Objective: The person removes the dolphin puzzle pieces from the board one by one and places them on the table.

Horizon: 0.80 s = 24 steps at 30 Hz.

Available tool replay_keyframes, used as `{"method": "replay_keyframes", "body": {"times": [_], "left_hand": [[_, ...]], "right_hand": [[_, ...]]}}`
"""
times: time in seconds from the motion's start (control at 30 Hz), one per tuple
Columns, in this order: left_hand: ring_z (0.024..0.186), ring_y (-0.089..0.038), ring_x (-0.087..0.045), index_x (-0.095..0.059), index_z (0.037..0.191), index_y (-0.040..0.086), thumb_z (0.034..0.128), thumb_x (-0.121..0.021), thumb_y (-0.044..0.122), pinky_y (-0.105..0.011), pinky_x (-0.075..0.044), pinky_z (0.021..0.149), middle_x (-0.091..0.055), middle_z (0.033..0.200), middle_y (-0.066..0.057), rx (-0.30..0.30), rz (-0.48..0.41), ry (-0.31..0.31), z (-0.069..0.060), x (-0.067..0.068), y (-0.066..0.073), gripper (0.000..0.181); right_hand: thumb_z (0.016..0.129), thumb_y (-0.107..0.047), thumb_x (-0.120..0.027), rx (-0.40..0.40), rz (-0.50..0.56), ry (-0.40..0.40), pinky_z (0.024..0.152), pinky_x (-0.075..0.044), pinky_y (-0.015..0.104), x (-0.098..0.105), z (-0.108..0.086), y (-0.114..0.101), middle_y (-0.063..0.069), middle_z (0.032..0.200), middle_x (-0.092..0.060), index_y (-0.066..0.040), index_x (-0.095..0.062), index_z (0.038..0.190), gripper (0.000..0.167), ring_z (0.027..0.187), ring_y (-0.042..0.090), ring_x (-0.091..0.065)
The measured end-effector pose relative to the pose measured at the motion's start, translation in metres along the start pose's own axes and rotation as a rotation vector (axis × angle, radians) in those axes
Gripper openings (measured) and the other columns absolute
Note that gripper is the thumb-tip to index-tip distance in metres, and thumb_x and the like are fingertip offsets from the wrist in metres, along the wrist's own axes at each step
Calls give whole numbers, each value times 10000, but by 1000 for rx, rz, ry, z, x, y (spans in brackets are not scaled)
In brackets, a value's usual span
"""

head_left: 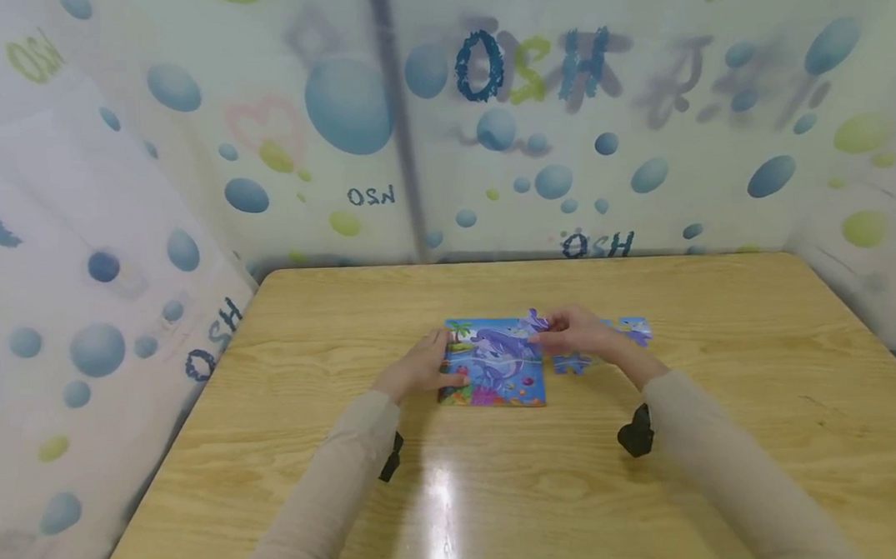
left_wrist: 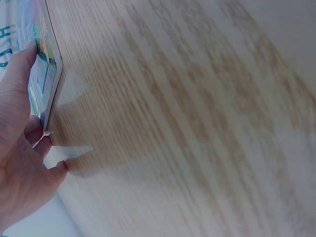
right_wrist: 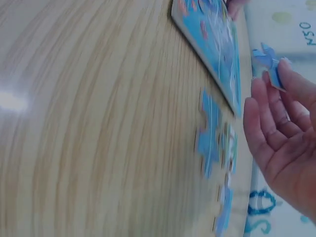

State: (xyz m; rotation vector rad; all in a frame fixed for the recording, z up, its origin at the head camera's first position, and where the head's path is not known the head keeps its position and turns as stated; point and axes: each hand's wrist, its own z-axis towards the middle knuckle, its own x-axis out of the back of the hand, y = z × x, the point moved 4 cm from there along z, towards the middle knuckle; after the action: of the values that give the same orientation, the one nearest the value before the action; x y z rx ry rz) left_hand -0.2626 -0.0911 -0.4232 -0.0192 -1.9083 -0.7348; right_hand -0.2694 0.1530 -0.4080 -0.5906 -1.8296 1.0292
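Note:
A jigsaw puzzle board (head_left: 501,376) with a purple dolphin, a palm tree and blue sea lies flat on the table. My left hand (head_left: 422,366) holds it by the left side, the thumb (left_wrist: 23,61) on top and the other fingers at the edge. Above the board's upper right corner, my right hand (head_left: 579,330) pinches a blue and purple puzzle piece (right_wrist: 269,61) between thumb and fingers. In the right wrist view this piece is tilted and raised off the board. Loose puzzle pieces (right_wrist: 210,136) lie just right of the board, partly hidden by the right hand in the head view.
The wooden table (head_left: 285,337) reaches back to a wall covering (head_left: 444,196) printed with bubbles and letters. Another loose piece (head_left: 634,328) lies farther right, beyond the right wrist. A black object (head_left: 636,432) shows beside each sleeve.

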Motion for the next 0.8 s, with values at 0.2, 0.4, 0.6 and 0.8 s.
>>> {"method": "replay_keyframes", "body": {"times": [0.2, 0.4, 0.6, 0.8], "left_hand": [[1342, -352, -274, -234, 1387, -26, 835, -648, 361, -442, -252, 1130, -262, 1445, -217, 0, 8, 4, -2, 1, 0, 791], [1350, -375, -249, -218, 1389, -50, 844, -639, 355, -463, -237, 1131, -238, 1453, -242, -13, -4, -4, -3, 3, 1, 799], [1372, -363, -212, -173, 1418, -39, 848, -630, 369, -464, -224, 1137, -200, 1480, -226, -3, -10, -17, -1, 1, 0, 836], [1377, -379, -188, -164, 1419, -46, 848, -632, 363, -470, -207, 1141, -165, 1490, -243, -5, -26, -21, -1, 1, 0, 844]], "right_hand": [[905, -209, -572, -65, -35, -44, 641, -544, 271, 19, -19, 18, 2, 696, -602, 12, -520, 832, 238, 667, 102, -599], [906, -93, -549, -115, 12, -62, 654, -570, 264, 34, -37, 34, 27, 728, -596, 46, -490, 861, 158, 669, 87, -623], [901, -116, -562, -157, 11, -71, 636, -557, 225, 48, -52, 48, -7, 715, -610, 24, -492, 842, 168, 654, 56, -619], [897, -127, -571, -232, 41, -80, 611, -554, 198, 54, -62, 60, -40, 681, -632, 77, -522, 945, 215, 629, 43, -622]]}}
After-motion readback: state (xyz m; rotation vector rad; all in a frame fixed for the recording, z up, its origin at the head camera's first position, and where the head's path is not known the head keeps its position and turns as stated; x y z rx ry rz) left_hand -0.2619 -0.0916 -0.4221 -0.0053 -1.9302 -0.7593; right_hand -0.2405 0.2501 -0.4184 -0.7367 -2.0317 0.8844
